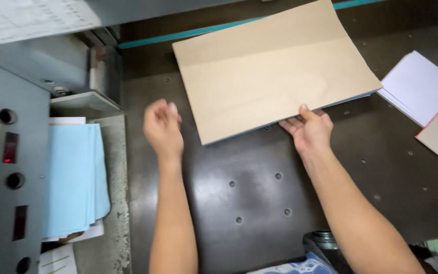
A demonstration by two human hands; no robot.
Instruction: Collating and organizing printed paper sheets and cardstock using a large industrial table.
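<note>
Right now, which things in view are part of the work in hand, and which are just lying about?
In hand:
- brown paper stack, near edge gripped by the right hand
- left hand, empty, fingers curled, just left of the stack
- dark metal table under the stack

Lying about:
- white sheets at right
- blue sheets on the left ledge
- grey control panel

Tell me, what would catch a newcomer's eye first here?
First the big brown paper-covered stack, lying at an angle on the dark metal machine table; the right hand grips its near edge, thumb on top. The left hand hovers loosely closed just left of it, touching nothing. Next, the light blue sheets at far left and the white paper stack at right.
</note>
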